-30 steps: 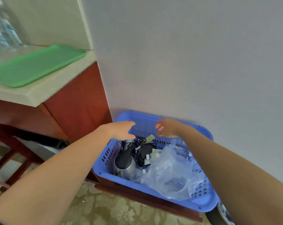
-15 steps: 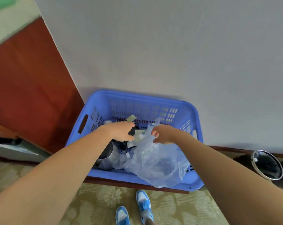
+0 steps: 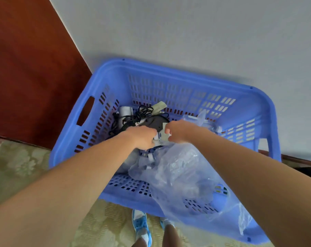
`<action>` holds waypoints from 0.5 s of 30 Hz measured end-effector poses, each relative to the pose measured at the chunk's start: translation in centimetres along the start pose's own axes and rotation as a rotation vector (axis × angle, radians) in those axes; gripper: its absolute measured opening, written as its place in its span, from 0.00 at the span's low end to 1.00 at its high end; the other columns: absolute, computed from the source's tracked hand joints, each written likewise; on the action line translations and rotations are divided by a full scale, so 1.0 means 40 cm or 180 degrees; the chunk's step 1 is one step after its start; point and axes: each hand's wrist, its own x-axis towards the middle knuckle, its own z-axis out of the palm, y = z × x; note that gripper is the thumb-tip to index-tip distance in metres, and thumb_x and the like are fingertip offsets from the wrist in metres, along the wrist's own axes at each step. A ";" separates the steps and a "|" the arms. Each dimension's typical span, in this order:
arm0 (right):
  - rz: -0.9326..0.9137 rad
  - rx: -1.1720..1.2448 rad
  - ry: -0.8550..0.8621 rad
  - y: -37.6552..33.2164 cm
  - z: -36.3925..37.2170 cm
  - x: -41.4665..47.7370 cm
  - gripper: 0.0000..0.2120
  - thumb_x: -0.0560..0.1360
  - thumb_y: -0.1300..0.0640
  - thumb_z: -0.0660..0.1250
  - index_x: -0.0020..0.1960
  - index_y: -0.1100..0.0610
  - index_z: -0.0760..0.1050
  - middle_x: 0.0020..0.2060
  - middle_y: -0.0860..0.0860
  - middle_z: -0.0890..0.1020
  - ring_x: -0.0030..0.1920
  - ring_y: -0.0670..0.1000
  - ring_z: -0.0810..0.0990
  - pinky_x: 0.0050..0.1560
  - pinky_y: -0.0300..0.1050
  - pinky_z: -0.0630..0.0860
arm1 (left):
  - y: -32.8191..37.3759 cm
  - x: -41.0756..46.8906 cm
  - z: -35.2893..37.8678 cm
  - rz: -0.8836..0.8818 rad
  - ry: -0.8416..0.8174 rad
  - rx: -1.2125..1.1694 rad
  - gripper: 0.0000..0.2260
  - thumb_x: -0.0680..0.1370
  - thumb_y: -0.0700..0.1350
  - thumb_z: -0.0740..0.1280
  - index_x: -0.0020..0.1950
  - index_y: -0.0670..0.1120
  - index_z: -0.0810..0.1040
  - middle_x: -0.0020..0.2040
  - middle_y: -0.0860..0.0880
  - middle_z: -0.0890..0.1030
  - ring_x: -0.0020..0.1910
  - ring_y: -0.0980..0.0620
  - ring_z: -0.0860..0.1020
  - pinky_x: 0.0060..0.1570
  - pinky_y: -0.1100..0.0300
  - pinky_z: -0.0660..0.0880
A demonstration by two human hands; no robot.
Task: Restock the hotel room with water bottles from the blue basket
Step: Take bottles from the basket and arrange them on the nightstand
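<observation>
The blue basket [image 3: 169, 75] stands on the floor against the wall. Both my hands are down inside it, close together. My left hand [image 3: 142, 138] and my right hand [image 3: 177, 131] have their fingers curled on a water bottle [image 3: 160, 138] with a white and blue label, which shows only between them. Most of the bottle is hidden under my hands. A crumpled clear plastic bag [image 3: 179, 173] lies below my right forearm and spills over the basket's near rim.
A silver kettle [image 3: 125, 111], a tangled black cord [image 3: 142, 113] and a black round base [image 3: 155, 122] lie at the basket's far left. A red-brown cabinet side [image 3: 26, 68] stands on the left. The grey wall [image 3: 204, 32] is behind, and my blue shoes [image 3: 140, 227] are on patterned carpet.
The view has tipped down and closer to the basket. Both hands went from above the rim deeper into the basket and closed on the labelled bottle.
</observation>
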 end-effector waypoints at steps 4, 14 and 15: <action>-0.0135 -0.0333 -0.0127 -0.002 0.045 0.098 0.17 0.78 0.60 0.62 0.66 0.60 0.71 0.58 0.58 0.78 0.52 0.59 0.78 0.43 0.49 0.74 | 0.013 0.095 0.036 0.0058 -0.0143 -0.0068 0.18 0.82 0.48 0.59 0.71 0.45 0.68 0.45 0.48 0.76 0.45 0.45 0.76 0.42 0.51 0.71; 0.0076 -0.0461 0.0163 0.041 0.119 0.272 0.21 0.78 0.62 0.62 0.70 0.63 0.63 0.65 0.60 0.71 0.66 0.60 0.70 0.52 0.50 0.68 | 0.016 0.239 0.197 -0.0169 -0.0485 -0.0379 0.12 0.81 0.46 0.60 0.59 0.40 0.71 0.46 0.42 0.76 0.42 0.45 0.75 0.40 0.56 0.67; 0.0099 -0.0414 0.0135 0.039 0.127 0.284 0.23 0.78 0.60 0.63 0.71 0.62 0.61 0.66 0.60 0.69 0.67 0.61 0.68 0.55 0.52 0.69 | 0.019 0.246 0.198 -0.0179 -0.0479 -0.0393 0.14 0.80 0.46 0.61 0.62 0.39 0.70 0.48 0.42 0.76 0.44 0.45 0.75 0.41 0.55 0.68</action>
